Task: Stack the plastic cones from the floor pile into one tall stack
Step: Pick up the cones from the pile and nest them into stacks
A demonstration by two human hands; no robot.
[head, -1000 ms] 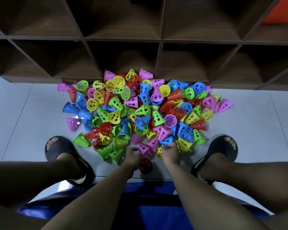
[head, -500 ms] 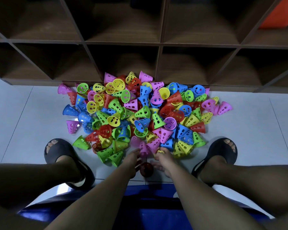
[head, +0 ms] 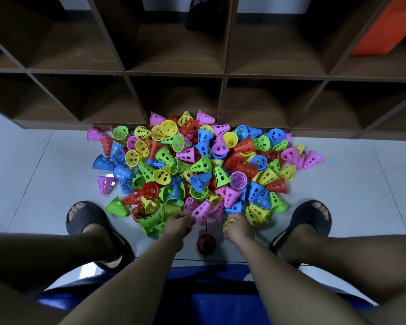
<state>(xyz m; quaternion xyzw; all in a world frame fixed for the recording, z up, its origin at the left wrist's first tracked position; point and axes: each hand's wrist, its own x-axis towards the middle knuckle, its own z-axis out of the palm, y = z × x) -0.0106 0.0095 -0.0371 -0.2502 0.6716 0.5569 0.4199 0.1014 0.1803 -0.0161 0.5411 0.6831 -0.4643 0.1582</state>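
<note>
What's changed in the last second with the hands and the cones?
The right hand has pulled a yellow cone back from the near edge of the pile. The left hand now pinches a pink cone there. The red cone on the floor between them and the rest of the pile stayed put.

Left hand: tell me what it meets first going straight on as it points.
The pink cone at the pile's near edge: fingers of the left hand seem to touch it, though depth is unclear. The right hand holds a yellow cone, out of that line.
</note>
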